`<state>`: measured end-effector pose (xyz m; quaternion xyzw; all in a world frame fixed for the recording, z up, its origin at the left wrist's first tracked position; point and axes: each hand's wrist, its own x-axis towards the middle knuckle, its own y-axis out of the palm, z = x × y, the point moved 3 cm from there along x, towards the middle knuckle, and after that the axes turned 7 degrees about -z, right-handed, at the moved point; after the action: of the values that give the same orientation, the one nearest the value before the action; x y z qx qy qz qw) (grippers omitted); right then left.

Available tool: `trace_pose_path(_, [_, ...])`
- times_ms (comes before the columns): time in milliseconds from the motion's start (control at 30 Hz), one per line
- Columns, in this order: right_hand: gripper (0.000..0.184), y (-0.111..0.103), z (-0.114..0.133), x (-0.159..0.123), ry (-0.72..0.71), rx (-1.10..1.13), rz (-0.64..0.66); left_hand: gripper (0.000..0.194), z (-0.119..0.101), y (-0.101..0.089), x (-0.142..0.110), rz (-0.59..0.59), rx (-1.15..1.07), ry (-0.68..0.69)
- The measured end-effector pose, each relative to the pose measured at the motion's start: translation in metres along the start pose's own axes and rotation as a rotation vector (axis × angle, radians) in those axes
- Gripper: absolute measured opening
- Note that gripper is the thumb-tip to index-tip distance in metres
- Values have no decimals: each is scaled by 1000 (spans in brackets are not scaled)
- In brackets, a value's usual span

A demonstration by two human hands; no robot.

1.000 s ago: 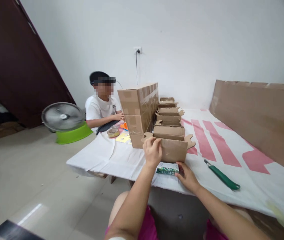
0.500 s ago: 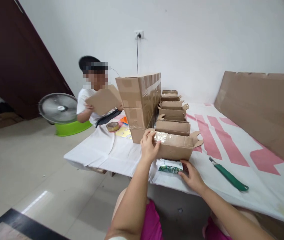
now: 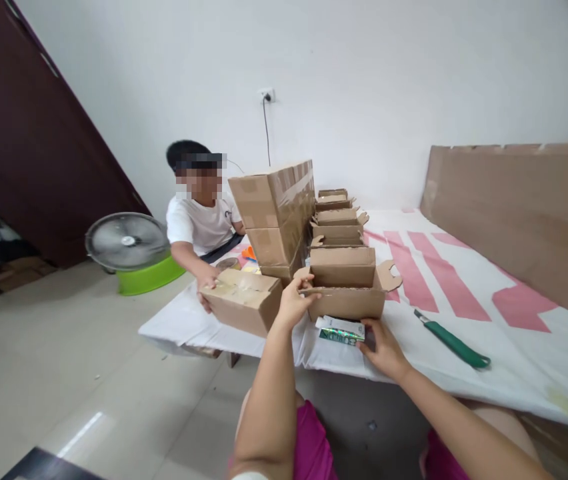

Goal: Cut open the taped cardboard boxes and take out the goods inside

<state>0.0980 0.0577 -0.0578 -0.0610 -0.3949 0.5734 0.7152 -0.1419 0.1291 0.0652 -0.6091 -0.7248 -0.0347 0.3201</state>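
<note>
An open cardboard box (image 3: 347,303) stands lengthwise before me, its right flap sticking outward. My left hand (image 3: 294,300) grips the box's left end, thumb along the near wall and fingers at the flap. Just in front of the box lies a small green and white carton (image 3: 341,331) with shiny printing. The thumb and fingers of my right hand (image 3: 384,350) are closed around the carton's right end. What the open box holds inside is hidden by its near wall.
More open boxes (image 3: 339,217) line up behind. Left of them rises a stack of taped boxes (image 3: 274,200). A co-worker's hand (image 3: 207,283) holds a taped box (image 3: 244,297) at the left edge. A green utility knife (image 3: 457,343) lies right; a large cardboard sheet (image 3: 514,220) leans beyond.
The near box's top, covered with a shiny patch before, is now open. The co-worker has lowered a cardboard piece from chest height; a taped box now rests by my left hand.
</note>
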Motion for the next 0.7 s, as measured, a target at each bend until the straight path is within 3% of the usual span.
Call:
trace_pose_path(100, [42,-1,0,1,-9,0,-8,15,-7,-10,1,18,164,79])
trace_pose_path(167, [43,0,-1,1,-10,4,-6,8,-10,-14,2,-19,196,94])
trace_pose_path(300, [45,0,-3,3,-7,13,-5,24,-24,-18,-2,-133,317,162])
trace_pose_path(400, [44,2,-4,3,-2,23,-5,53,-56,-22,-19,-314,315,330])
trace_pose_path(433, [44,3,-5,3,4,25,-4,56,-70,-24,-28,-366,287,398])
trace_pose_path(500, [45,4,-6,3,18,30,0,45,-96,-26,-46,-371,217,483])
trace_pose_path(533, [45,5,-6,3,23,32,4,33,-105,-25,-53,-281,174,472])
trace_pose_path(600, [46,5,-6,2,33,40,13,19,-110,-15,-60,76,150,354])
trace_pose_path(667, [46,5,-5,2,41,50,24,21,-98,-1,-60,434,298,165])
trace_pose_path(700, [46,4,-5,2,45,55,29,23,-87,6,-58,536,426,70])
